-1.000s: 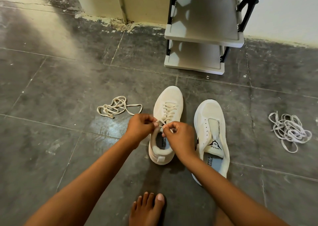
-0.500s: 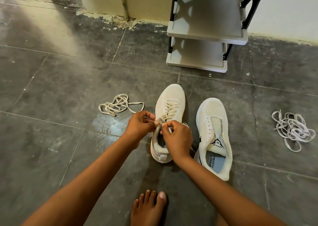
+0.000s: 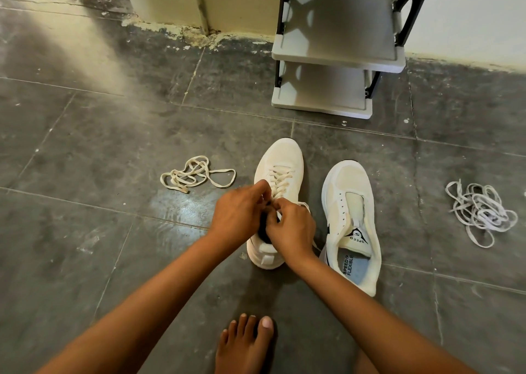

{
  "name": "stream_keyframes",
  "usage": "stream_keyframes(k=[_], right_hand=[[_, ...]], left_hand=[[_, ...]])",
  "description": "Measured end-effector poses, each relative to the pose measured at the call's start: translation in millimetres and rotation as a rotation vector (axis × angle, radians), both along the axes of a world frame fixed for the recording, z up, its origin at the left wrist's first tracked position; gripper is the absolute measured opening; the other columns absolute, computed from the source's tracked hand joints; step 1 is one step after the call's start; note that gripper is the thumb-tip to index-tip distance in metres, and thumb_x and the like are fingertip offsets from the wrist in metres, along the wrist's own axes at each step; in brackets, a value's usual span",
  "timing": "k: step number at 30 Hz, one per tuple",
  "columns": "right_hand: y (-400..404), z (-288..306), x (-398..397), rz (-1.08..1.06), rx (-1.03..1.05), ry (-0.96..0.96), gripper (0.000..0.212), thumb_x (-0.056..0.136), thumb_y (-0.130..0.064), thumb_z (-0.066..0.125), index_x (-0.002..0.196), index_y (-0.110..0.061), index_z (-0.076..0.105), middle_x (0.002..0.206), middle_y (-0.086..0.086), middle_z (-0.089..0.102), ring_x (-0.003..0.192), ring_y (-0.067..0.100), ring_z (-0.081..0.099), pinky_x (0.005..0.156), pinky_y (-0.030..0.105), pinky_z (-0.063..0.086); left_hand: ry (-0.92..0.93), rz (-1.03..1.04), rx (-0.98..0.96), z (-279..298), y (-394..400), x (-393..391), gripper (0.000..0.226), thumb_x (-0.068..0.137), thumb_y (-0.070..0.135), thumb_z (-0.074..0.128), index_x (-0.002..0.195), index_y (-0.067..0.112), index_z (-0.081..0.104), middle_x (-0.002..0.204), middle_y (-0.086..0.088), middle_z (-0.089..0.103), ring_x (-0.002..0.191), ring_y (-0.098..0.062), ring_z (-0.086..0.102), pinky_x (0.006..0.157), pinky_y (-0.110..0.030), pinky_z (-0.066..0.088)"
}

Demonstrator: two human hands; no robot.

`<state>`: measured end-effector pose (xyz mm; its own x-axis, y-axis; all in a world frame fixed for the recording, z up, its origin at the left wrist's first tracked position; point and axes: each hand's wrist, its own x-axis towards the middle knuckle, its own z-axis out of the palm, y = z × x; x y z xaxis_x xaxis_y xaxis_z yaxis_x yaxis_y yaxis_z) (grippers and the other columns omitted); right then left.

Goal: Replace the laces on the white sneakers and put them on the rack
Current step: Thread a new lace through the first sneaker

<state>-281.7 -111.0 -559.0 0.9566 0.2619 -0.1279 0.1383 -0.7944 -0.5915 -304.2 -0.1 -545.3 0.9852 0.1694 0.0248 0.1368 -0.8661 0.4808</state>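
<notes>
A dark tiled floor (image 3: 85,231) carries two white sneakers side by side in the middle: the laced sneaker (image 3: 280,174) left, the unlaced sneaker (image 3: 348,202) right. A cream lace (image 3: 196,174) lies at the left, a white lace (image 3: 478,211) at the right. The rack (image 3: 336,54) stands far, a bare foot (image 3: 244,345) near.

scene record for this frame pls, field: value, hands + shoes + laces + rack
left hand: pinches lace ends at laced sneaker's collar
right hand: same
laced sneaker: on floor, cream lace in
unlaced sneaker: right of it, eyelets bare
cream lace: loose, floor left
white laces: tangled, floor right
rack: visible shelves hold no shoes
</notes>
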Motion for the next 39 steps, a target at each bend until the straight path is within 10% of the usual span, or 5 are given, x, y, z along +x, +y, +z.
stream_keyframes(k=[6, 12, 28, 33, 39], right_hand=[[-0.1, -1.0, -0.7, -0.051, 0.069, 0.032, 0.021, 0.093, -0.024, 0.05, 0.096, -0.013, 0.068, 0.095, 0.007, 0.07, 0.092, 0.026, 0.06, 0.068, 0.031, 0.038], [-6.6, 1.4, 1.5, 0.013, 0.174, 0.015, 0.02, 0.091, -0.03, 0.058, 0.093, -0.017, 0.073, 0.088, 0.002, 0.073, 0.084, 0.019, 0.064, 0.067, 0.026, 0.045], [-45.5, -19.0, 7.9, 0.219, -0.042, -0.033, 0.079, 0.087, -0.036, 0.061, 0.15, -0.019, 0.015, 0.155, 0.001, 0.024, 0.144, 0.017, 0.015, 0.116, 0.029, 0.01], [-44.7, -18.4, 7.5, 0.211, -0.019, -0.028, 0.077, 0.087, -0.03, 0.061, 0.149, -0.018, 0.017, 0.154, 0.003, 0.027, 0.143, 0.018, 0.02, 0.116, 0.028, 0.013], [-43.9, -19.3, 6.2, 0.2, 0.005, -0.002, 0.076, 0.088, -0.03, 0.059, 0.15, -0.021, 0.015, 0.154, 0.0, 0.026, 0.141, 0.017, 0.024, 0.113, 0.027, 0.022]], left_hand=[[-0.034, -0.012, -0.051, -2.2, 2.4, -2.6, 0.009, 0.087, 0.017, 0.058, 0.094, 0.014, 0.054, 0.083, -0.002, 0.065, 0.072, -0.024, 0.06, 0.063, -0.035, 0.048], [0.197, 0.358, -0.898, -12.7, 14.0, -2.7, 0.01, 0.087, 0.007, 0.064, 0.09, 0.016, 0.068, 0.088, -0.005, 0.07, 0.088, -0.015, 0.065, 0.082, -0.023, 0.052], [-0.115, 0.063, -0.042, -7.1, 27.9, 11.3, 0.009, 0.094, 0.004, 0.042, 0.093, 0.004, 0.051, 0.092, -0.015, 0.055, 0.075, -0.03, 0.05, 0.063, -0.031, 0.028], [-0.311, 0.412, -0.631, 23.2, 41.2, 31.1, 0.02, 0.102, 0.012, 0.035, 0.084, 0.017, 0.043, 0.08, -0.002, 0.066, 0.072, -0.015, 0.063, 0.072, -0.03, 0.051], [0.141, 0.442, -1.055, -2.8, 5.6, 2.6, 0.03, 0.094, 0.039, 0.048, 0.115, 0.018, 0.052, 0.11, 0.002, 0.064, 0.102, -0.009, 0.06, 0.081, -0.022, 0.047]])
